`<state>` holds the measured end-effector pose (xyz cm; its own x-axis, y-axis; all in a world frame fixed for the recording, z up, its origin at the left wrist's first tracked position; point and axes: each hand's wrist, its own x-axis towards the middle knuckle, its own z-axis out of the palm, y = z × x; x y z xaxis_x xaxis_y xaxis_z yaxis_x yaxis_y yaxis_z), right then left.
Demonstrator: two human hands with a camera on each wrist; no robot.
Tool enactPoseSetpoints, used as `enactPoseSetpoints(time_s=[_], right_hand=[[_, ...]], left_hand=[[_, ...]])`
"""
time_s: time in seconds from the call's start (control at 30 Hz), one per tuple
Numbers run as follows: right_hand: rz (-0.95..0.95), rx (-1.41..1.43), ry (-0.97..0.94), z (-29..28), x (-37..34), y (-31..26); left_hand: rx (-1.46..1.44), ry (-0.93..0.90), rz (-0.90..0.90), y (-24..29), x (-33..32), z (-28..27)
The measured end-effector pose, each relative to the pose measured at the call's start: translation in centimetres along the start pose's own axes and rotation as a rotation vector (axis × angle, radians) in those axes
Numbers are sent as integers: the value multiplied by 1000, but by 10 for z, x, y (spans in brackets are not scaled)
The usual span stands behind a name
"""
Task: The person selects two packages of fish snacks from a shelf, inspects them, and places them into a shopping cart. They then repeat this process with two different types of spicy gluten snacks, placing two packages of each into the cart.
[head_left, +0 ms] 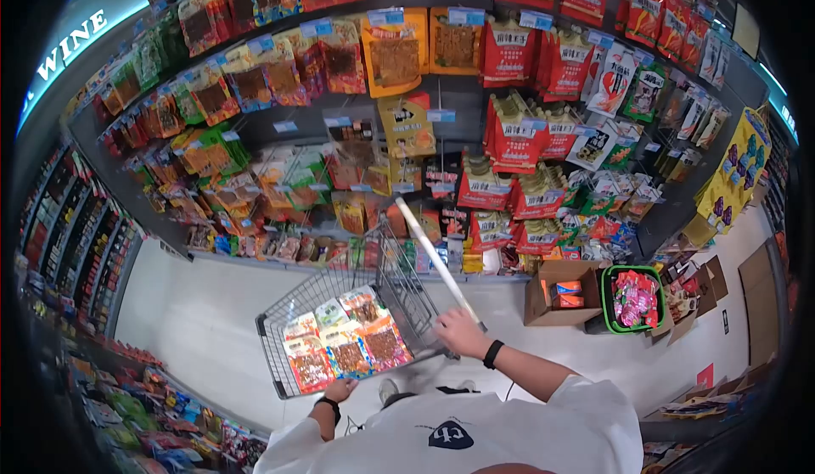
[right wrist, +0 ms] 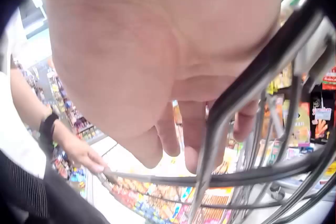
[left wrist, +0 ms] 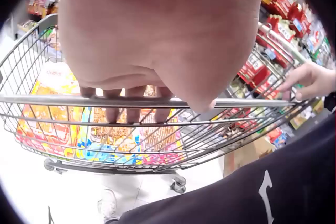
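Note:
A grey wire shopping cart [head_left: 270, 347] stands sideways before the person, several flat colourful snack packs [head_left: 348, 358] lying in it. At the cart's near side, the left hand [head_left: 342, 389] grips the top rail [left wrist: 42, 99]; its fingers curl over and show below the bar, thumb on the near side. The right hand [head_left: 461, 333] holds the near right corner, beside the end of the long white handle [head_left: 433, 253]. In the right wrist view its fingers [right wrist: 192, 155] hang behind the dark rail [right wrist: 252, 85], with the palm above.
Shelves of hanging snack bags [head_left: 514, 134] curve across the front. On the floor at right stand a cardboard box [head_left: 543, 304] and a green-rimmed basket [head_left: 607, 291] of pink packs. More racks [head_left: 153, 406] lie close behind at left. Pale floor [head_left: 187, 304] runs beside the cart.

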<state>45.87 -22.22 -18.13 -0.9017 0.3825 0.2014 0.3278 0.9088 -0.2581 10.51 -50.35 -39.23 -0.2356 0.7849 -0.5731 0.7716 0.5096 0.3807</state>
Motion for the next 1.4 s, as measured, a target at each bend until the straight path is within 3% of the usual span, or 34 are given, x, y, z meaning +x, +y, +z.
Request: enactPoseSetpoints(time_s=[0.07,0.1,0.13,0.2,0.27,0.53,0.7,0.8,0.87,0.93,0.97,1.03,1.07,1.17,1.2,1.3,1.37,1.4], right_hand=[[127,-13,200,-23,-13,14],[259,-158,195,-24,-21,23],[392,-99,172,-33,-20,29],[465,18,247,-12,-25,48],[637,493,-105,9,-16,61],[589,580,-247,2,33,105],[475,410,-166,9,84,137],[445,529,-135,14,117,153],[394,610,-89,43,146,191],[369,725,-89,44,167,190],[360,729,-99,48,175,188],[341,610,124,66,186,197],[298,720,146,78,194,220],[401,595,52,72,204,219],[345,605,105,70,203,216],[440,586,138,66,180,225],[426,533,79,91,139,257],[544,558,-65,88,116,257]], left_hand=[[45,73,-51,-4,-4,10],[47,143,-48,-3,-8,16],[77,181,-36,-4,-12,16],[106,187,-71,2,-19,19],[53,200,-93,17,-24,16],[-40,125,-310,60,-28,24],[-196,81,-430,93,-17,24],[-318,45,-346,91,-3,32],[-326,42,-341,104,14,31],[-337,25,-369,120,15,24],[-344,27,-381,122,20,27],[-353,159,-294,118,30,44],[-391,171,-295,129,42,46],[-431,206,-247,136,43,39],[-448,215,-282,133,49,46],[-480,251,-238,145,53,40],[-522,286,-210,136,62,48],[-566,320,-162,133,68,52]])
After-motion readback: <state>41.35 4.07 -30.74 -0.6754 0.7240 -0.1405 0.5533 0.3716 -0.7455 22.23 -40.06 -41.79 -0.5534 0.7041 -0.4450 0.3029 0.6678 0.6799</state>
